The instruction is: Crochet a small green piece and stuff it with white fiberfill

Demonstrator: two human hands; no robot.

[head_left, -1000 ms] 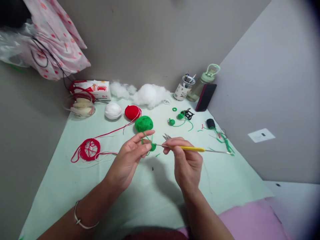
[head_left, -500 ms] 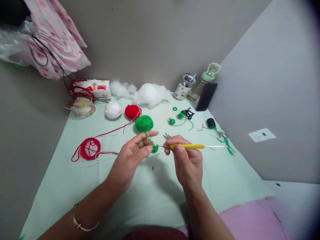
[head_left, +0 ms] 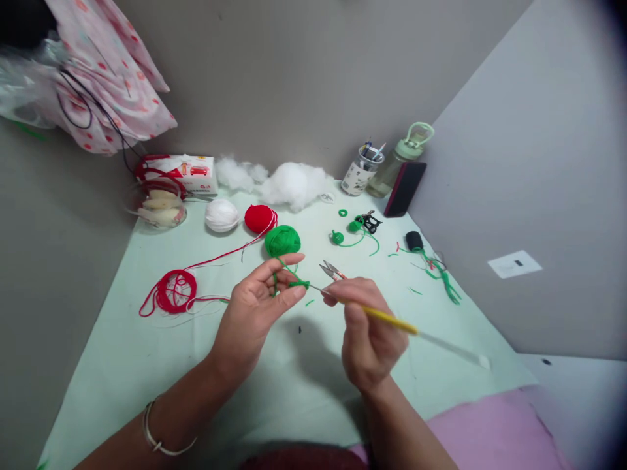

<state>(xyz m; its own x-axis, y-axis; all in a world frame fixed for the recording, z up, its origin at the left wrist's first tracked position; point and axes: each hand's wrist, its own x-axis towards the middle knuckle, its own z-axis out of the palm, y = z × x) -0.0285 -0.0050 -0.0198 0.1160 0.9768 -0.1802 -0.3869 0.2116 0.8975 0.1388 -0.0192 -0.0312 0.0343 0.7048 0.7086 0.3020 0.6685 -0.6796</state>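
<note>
My left hand (head_left: 259,300) pinches a small green crochet piece (head_left: 300,283) between thumb and fingers, with green yarn running over the raised index finger. In my right hand (head_left: 369,329) is a crochet hook (head_left: 392,318) with a yellow grip, its thin metal tip meeting the green piece and its far end slanting down to the right. Just behind my left fingers sits a green yarn ball (head_left: 283,242). Thread snips (head_left: 332,270) lie on the table beyond my right hand, which partly hides them.
White (head_left: 222,216) and red yarn balls (head_left: 259,219) stand behind, with loose red yarn (head_left: 176,292) at left. Stuffing (head_left: 296,185), a pen cup (head_left: 361,173), a bottle (head_left: 392,171) and a phone (head_left: 405,189) line the back. Small green pieces (head_left: 336,238) and yarn scraps (head_left: 447,282) lie right.
The crochet hook has swung from nearly level to a slant, its far end dropping to the right. My right hand has shifted slightly right, and the green piece has turned between my left fingers.
</note>
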